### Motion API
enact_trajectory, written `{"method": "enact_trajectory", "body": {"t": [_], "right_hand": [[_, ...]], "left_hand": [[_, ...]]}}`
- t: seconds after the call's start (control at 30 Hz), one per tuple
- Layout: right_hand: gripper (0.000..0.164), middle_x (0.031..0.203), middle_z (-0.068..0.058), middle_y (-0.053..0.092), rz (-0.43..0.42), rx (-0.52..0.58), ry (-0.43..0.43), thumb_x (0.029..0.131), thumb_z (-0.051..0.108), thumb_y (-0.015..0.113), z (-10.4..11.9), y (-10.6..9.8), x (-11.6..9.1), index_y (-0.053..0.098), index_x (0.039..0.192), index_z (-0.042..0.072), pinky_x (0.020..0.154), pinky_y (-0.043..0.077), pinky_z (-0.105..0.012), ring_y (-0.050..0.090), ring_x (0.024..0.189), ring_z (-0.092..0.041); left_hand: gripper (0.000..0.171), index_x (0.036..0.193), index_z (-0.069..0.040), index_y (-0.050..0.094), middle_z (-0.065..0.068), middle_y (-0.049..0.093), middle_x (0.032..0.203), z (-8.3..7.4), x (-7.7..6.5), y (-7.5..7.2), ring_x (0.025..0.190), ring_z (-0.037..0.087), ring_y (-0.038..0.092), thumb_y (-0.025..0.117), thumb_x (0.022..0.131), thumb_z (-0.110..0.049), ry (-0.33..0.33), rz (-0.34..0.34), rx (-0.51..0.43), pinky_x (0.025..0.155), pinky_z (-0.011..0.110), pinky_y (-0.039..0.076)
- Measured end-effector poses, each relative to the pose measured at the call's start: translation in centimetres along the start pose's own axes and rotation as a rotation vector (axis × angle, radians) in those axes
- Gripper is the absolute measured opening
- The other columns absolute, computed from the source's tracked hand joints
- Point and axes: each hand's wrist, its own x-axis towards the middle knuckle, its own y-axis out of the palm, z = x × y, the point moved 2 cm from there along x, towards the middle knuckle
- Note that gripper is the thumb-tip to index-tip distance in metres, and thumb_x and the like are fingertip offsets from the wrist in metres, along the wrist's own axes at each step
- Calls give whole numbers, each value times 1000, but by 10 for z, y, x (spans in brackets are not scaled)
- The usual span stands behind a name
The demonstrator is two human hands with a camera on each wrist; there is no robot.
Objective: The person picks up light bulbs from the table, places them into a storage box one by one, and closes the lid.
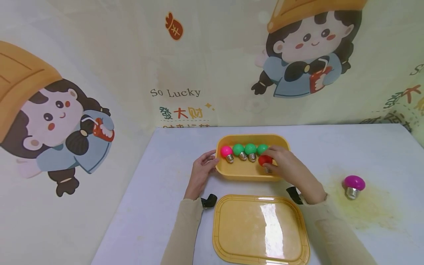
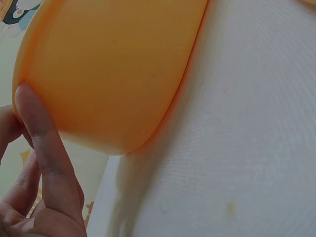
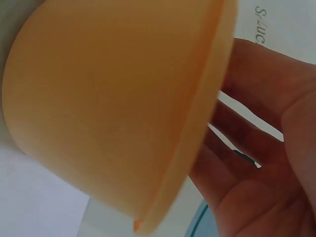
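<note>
A yellow plastic box (image 1: 243, 176) stands on the table, with a pink bulb (image 1: 226, 151) and several green bulbs (image 1: 250, 149) in a row inside. My left hand (image 1: 202, 170) pinches its left end, the thumb lying against the outer wall in the left wrist view. Over the box's right end, my right hand (image 1: 285, 163) holds a red bulb (image 1: 265, 160), its metal screw base pointing toward me. In the right wrist view the box's wall hides the fingertips of that hand.
A shallow yellow tray (image 1: 220, 230) lies in front of the box, between the forearms. On the right of the table lies a purple bulb (image 1: 354, 183) with a silver screw base. A printed cloth (image 1: 212, 55) hangs behind the table.
</note>
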Motion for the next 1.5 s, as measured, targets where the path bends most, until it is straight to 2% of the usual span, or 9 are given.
{"method": "enact_trajectory", "body": {"t": [0.5,0.73,1.0,1.3,1.5], "right_hand": [[26,96,-14,68,-27,-27,-61,76,4,84,-1,15,7,72,97,-2,76,57,-41,63,87,-28],[25,95,-14,68,6,-21,-48,76,3,84,-3,18,9,72,97,-3,75,58,-42,63,86,-29],[26,95,-13,67,39,-47,-20,78,7,83,-6,22,10,72,100,-2,76,57,-42,62,85,-29],[26,100,-12,67,22,-88,-22,82,12,82,-1,13,6,72,102,0,78,57,-44,62,91,-29],[28,104,-13,66,4,-94,-4,84,14,80,2,4,-2,71,107,1,74,58,-44,62,91,-27]], "left_hand": [[38,128,-9,64,5,59,107,3,1,-1,82,15,60,73,91,-12,21,5,-26,65,20,54],[39,129,-9,63,5,59,108,4,2,-2,79,14,60,71,92,-12,18,15,-28,67,22,54],[40,130,-10,63,5,59,108,3,1,-2,83,18,60,73,91,-16,11,19,-17,68,21,55],[38,130,-10,63,6,58,109,3,2,-2,84,19,60,70,93,-13,10,14,-10,68,22,55],[39,130,-10,63,6,59,110,3,2,-3,85,19,60,71,93,-14,6,13,-8,70,23,55]]}}
